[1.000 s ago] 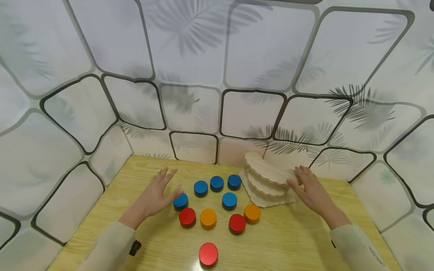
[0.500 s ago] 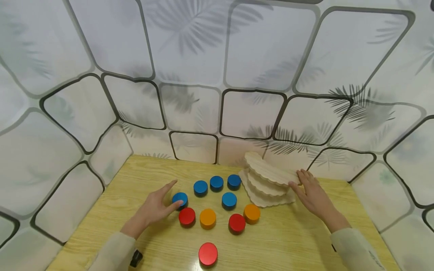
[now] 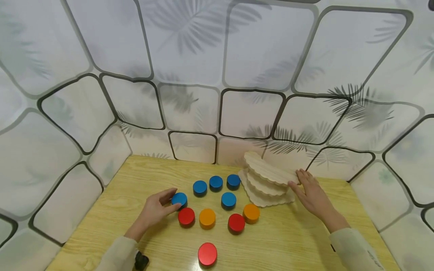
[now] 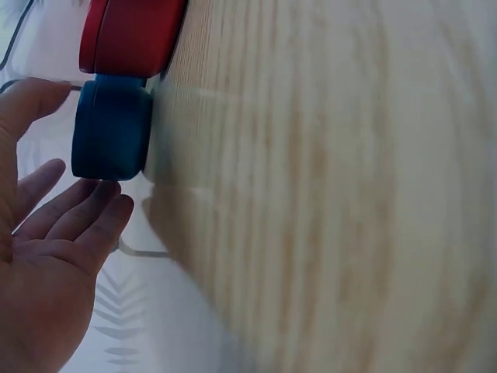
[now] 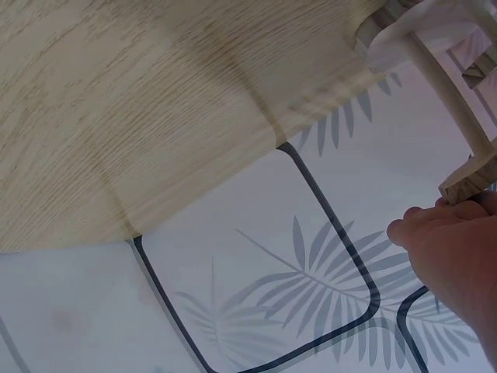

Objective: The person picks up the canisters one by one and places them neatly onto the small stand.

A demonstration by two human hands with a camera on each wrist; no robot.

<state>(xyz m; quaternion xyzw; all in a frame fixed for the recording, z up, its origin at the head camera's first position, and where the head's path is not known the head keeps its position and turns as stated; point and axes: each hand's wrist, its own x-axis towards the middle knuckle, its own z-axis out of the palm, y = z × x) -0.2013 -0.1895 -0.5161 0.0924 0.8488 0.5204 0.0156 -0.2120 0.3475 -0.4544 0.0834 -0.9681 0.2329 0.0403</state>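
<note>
blue disc [image 3: 179, 198]: near edge hidden by left hand [image 3: 156, 207] | wooden rack [image 5: 435, 85]: cut off, right wrist view

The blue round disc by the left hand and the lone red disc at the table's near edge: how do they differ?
The blue round wooden disc sits at the left end of the cluster, right behind a red one, while the lone red round wooden disc lies apart, nearest the camera. The left hand curls its fingers around the blue disc; no hand is near the lone red disc. Both are flat pucks of similar size lying on the light wooden table.
</note>
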